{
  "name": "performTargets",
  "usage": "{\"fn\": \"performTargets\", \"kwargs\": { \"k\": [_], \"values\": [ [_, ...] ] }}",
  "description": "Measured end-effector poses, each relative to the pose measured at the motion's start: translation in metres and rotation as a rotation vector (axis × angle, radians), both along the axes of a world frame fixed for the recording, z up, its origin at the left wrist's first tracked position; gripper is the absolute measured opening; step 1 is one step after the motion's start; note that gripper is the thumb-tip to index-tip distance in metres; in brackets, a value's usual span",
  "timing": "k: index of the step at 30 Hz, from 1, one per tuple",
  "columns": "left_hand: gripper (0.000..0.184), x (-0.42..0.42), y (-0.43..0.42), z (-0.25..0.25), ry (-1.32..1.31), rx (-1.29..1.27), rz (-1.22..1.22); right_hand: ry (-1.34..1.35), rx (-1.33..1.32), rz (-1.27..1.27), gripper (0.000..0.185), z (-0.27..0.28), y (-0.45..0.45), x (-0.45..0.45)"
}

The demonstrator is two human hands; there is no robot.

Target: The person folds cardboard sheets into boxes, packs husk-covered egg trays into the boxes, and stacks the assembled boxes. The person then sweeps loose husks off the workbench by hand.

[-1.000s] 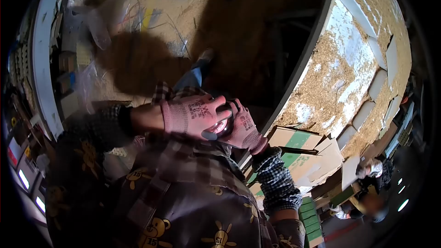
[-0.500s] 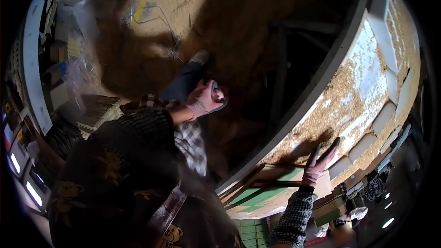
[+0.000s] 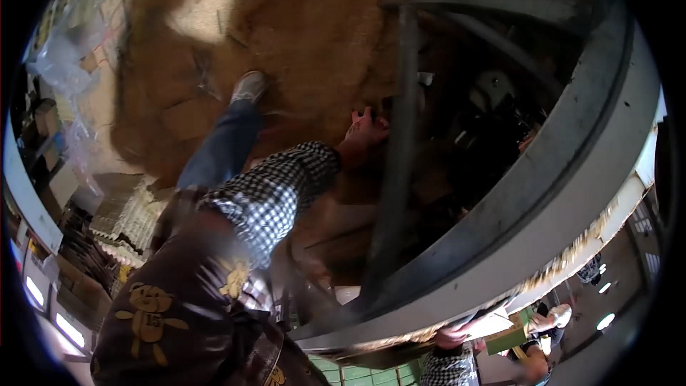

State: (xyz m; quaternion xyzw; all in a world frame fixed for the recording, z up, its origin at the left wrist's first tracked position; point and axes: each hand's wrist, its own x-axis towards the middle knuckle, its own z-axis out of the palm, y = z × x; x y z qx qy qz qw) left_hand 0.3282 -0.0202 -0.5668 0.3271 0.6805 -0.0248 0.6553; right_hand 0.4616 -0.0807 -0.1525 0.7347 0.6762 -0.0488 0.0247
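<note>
My left hand (image 3: 368, 129), in a pink glove, reaches low beside the metal leg (image 3: 401, 136) under the table. Shadow and blur hide its grip and whether a thing is in it. At the table's edge (image 3: 529, 232), low on the right, is my right hand (image 3: 455, 334), also gloved in pink. The rim partly covers its fingers. A pale flat piece (image 3: 491, 323) lies close to those fingers.
Clear plastic (image 3: 64, 64) and stacked moulded trays (image 3: 132, 218) are at the left. My shoe (image 3: 249, 87) stands on the brown floor (image 3: 307, 36). Dark equipment (image 3: 493, 93) sits under the table. Another person (image 3: 547, 325) is at the lower right near a green-brown box (image 3: 509, 337).
The hands first met around a round shiny object, then parted, with the object in my left hand. That hand has since reached lower, beside the table leg. The view has shifted towards the table's underside.
</note>
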Motion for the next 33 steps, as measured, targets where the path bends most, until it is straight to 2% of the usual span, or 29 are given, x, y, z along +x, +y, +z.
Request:
{"fn": "performTargets", "kwargs": {
  "k": [1,2,7,11,13,14,15,16,17,19,21,22,23,25,27,29,30,31,33],
  "values": [
    [0.045,0.029,-0.008,-0.034,0.104,-0.057,0.082,0.007,-0.002,-0.005,0.070,0.000,0.001,-0.002],
    [0.043,0.038,-0.006,-0.048,0.070,-0.085,0.088,0.020,0.006,-0.006,0.070,-0.001,0.003,-0.003],
    [0.035,0.005,-0.032,-0.035,-0.389,-0.029,-0.256,0.035,-0.014,-0.020,0.070,0.004,0.011,-0.009],
    [0.033,-0.083,-0.071,0.026,-0.504,0.054,-0.525,0.138,0.123,-0.009,0.071,0.002,0.007,-0.002],
    [0.033,-0.136,-0.053,0.105,-0.331,0.077,-0.679,0.120,0.067,0.024,0.068,0.011,0.020,-0.009],
    [0.034,-0.160,-0.093,0.087,-0.325,0.207,-0.752,0.124,0.041,-0.005,0.069,0.023,0.022,-0.009],
    [0.032,-0.180,-0.073,0.141,-0.312,0.093,-0.789,0.137,0.024,-0.030,0.070,0.027,0.022,-0.010],
    [0.031,-0.200,-0.096,0.139,-0.256,0.206,-1.025,0.163,0.001,-0.071,0.071,0.028,0.019,-0.010],
    [0.031,-0.214,-0.117,0.151,-0.244,0.261,-1.068,0.189,-0.014,-0.117,0.072,0.026,0.013,-0.010],
    [0.039,-0.237,-0.141,0.187,0.318,0.201,-0.885,0.128,0.023,-0.089,0.071,0.027,0.015,-0.012],
    [0.038,-0.238,-0.113,0.250,-0.020,0.125,-0.885,0.232,0.061,-0.144,0.069,0.024,0.006,-0.005],
    [0.032,-0.241,-0.105,0.281,-0.028,0.176,-0.928,0.282,0.095,-0.255,0.065,0.018,0.006,-0.013],
    [0.026,-0.244,-0.095,0.322,-0.093,0.426,-0.891,0.341,0.137,-0.360,0.062,0.015,0.010,-0.028],
    [0.028,-0.244,-0.084,0.382,-0.192,0.749,-0.539,0.374,0.464,-0.340,0.054,0.058,0.011,-0.066],
    [0.037,-0.195,-0.090,0.477,-0.253,0.926,-0.134,1.068,0.351,-0.667,0.050,0.097,-0.016,-0.106],
    [0.049,-0.142,-0.109,0.571,-0.311,1.386,-0.517,1.365,0.141,-1.067,0.044,0.077,-0.041,-0.143],
    [0.053,-0.130,-0.124,0.566,-0.606,1.341,-0.509,1.370,0.200,-1.130,0.044,0.083,-0.070,-0.146],
    [0.056,-0.120,-0.114,0.564,-0.501,1.581,-1.151,1.537,0.297,-1.158,0.042,0.092,-0.103,-0.145],
    [0.053,-0.086,-0.111,0.547,-0.684,1.206,-1.567,1.871,0.513,-1.153,0.037,0.114,-0.176,-0.155]
  ]
}}
